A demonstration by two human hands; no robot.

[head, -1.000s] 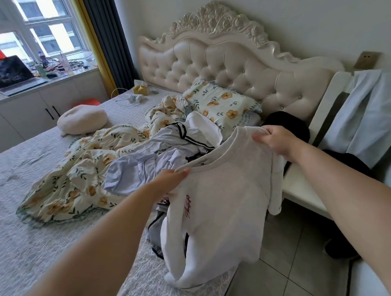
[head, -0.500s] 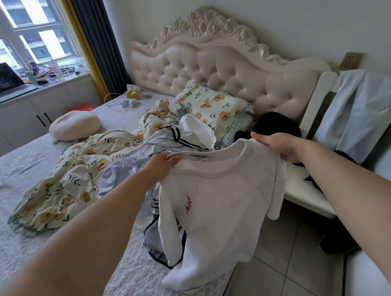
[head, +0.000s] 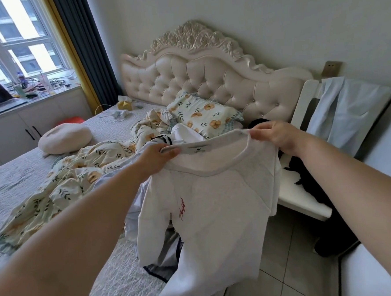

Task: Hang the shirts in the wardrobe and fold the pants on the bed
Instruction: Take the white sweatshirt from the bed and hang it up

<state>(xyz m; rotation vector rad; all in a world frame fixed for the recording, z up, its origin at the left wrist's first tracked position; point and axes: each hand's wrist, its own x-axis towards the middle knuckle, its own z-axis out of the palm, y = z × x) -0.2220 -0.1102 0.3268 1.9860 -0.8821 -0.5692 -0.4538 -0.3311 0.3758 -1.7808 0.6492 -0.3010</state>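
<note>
A white T-shirt (head: pixel 217 215) with a small red script mark on its chest hangs in front of me over the bed's right edge. My left hand (head: pixel 155 156) pinches its left shoulder by the collar. My right hand (head: pixel 278 134) grips the right shoulder. The shirt's lower hem drapes onto the bed (head: pixel 20 181). Behind it lies a pile of clothes (head: pixel 180 137), white and pale blue with dark stripes; part of it is hidden by the shirt. Dark garments (head: pixel 310 175) lie on the white bedside stand.
A floral quilt (head: pixel 73 185) and a matching pillow (head: pixel 201 115) lie rumpled on the bed. A round cream cushion (head: pixel 64 141) sits at the left. A pale blue garment (head: pixel 348 113) hangs over white furniture at the right. Tiled floor (head: pixel 293 267) runs between bed and furniture.
Both hands have lifted the white T-shirt higher and spread its shoulders wider apart. The view has tilted up and to the right.
</note>
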